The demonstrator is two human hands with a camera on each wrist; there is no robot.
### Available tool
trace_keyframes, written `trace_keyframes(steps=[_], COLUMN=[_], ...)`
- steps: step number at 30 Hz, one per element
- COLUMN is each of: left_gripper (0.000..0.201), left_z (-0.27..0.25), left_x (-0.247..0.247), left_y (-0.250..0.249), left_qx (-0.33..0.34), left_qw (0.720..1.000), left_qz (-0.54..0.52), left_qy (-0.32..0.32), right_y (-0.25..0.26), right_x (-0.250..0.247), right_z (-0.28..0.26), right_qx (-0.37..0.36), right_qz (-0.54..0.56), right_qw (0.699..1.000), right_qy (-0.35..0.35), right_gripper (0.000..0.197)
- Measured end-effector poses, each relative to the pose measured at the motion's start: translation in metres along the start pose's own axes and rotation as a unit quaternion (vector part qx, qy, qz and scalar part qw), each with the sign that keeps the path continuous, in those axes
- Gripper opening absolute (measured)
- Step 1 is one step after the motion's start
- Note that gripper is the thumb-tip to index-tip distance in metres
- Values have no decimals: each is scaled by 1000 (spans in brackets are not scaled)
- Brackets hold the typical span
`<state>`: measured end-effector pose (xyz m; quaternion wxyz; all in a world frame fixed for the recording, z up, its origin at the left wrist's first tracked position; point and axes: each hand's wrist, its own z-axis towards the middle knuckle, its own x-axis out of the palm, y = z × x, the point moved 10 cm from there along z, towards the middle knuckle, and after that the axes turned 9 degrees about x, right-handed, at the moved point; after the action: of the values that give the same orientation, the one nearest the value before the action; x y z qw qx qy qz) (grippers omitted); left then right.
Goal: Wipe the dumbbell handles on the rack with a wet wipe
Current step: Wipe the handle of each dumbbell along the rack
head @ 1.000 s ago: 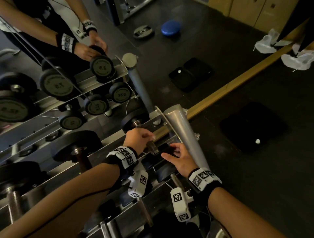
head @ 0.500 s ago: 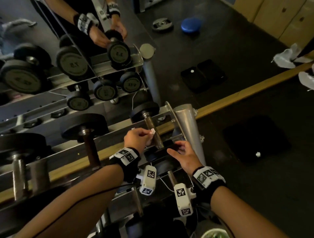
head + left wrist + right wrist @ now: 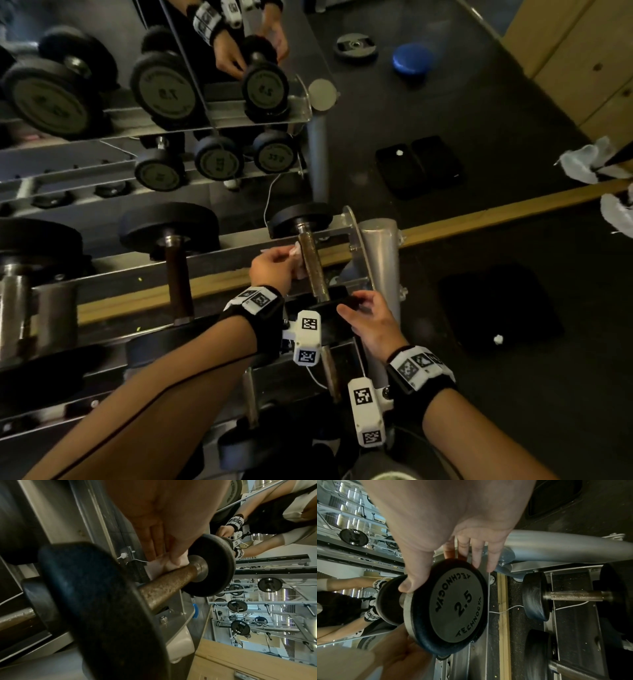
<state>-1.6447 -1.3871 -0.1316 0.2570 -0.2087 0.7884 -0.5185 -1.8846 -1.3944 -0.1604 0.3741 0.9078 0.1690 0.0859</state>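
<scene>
The small dumbbell lies at the right end of the rack's top shelf, just beside the grey upright post. Its handle is brown, rough and speckled, running between two black end plates; the near plate carries a raised "2.5" and a maker's name round its face.

The wet wipe, a small white crumpled piece, sits against the left side of the handle near the far plate. The left hand reaches in from the left, wrist bent, its fingers and thumb curled round the wipe and pressing it to the bar; the left wrist view shows the thumb bearing down on the white fold.

The right hand comes from the near side, its grip round the near plate's rim: thumb on one edge, fingers spread over the opposite edge.

A larger dumbbell rests further left on the same shelf. A mirror behind the rack repeats the hands.
</scene>
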Motion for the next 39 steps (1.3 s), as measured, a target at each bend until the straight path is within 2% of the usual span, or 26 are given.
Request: trace_keyframes(steps=[4, 8, 10, 12, 15, 17, 21, 24, 27, 29, 32, 34, 36, 39], left_gripper=[14, 15, 17, 20, 23, 21, 15, 12, 21, 24, 12, 14, 16, 13], left_z=[-9, -19, -22, -21, -10, -6, -12, -22, -33, -29, -8, 1, 1, -14], left_x=[6, 10, 10, 2, -12, -8, 15, 17, 15, 10, -3, -3, 4, 9], left_y=[5, 10, 13, 14, 15, 16, 20, 29, 34, 33, 19, 8, 5, 12], left_qx=[7, -20, -32, -35, -47, -63, -92, -106, -114, -109, -87, -69, -54, -51], left_qw=[1000, 997, 994, 995, 997, 995, 987, 988, 988, 990, 996, 997, 997, 997], left_qz=[-18, -23, -16, -14, -53, -75, -123, -98, -48, -20, -25, -44, -56, -50], left_qy=[15, 69, 101, 96, 35, 20, 44, 57, 90, 89, 25, 3, 12, 38], right_y=[4, 8, 9, 10, 12, 13, 11, 11, 12, 13, 14, 12, 9, 10], right_x=[-1, -4, -4, -3, -4, -2, -1, -1, -2, -2, -1, -2, -2, -2], right_z=[0, 1, 3, 4, 3, 0, -2, -2, -2, -3, -3, -2, -1, -1], right_qx=[0, -1, -3, -4, -11, -17, -20, -20, -21, -17, -15, -14, -15, -23], right_qz=[-2, -19, -28, -39, -51, -48, -24, -23, -27, -31, -34, -30, -26, -23], right_qw=[1000, 1000, 999, 999, 998, 998, 999, 999, 999, 999, 999, 999, 999, 999], right_qy=[8, 17, 22, 24, 22, 27, 22, 16, 18, 22, 24, 15, 11, 11], right_gripper=[51, 80, 88, 93, 89, 82, 69, 80, 83, 76, 62, 51, 45, 50])
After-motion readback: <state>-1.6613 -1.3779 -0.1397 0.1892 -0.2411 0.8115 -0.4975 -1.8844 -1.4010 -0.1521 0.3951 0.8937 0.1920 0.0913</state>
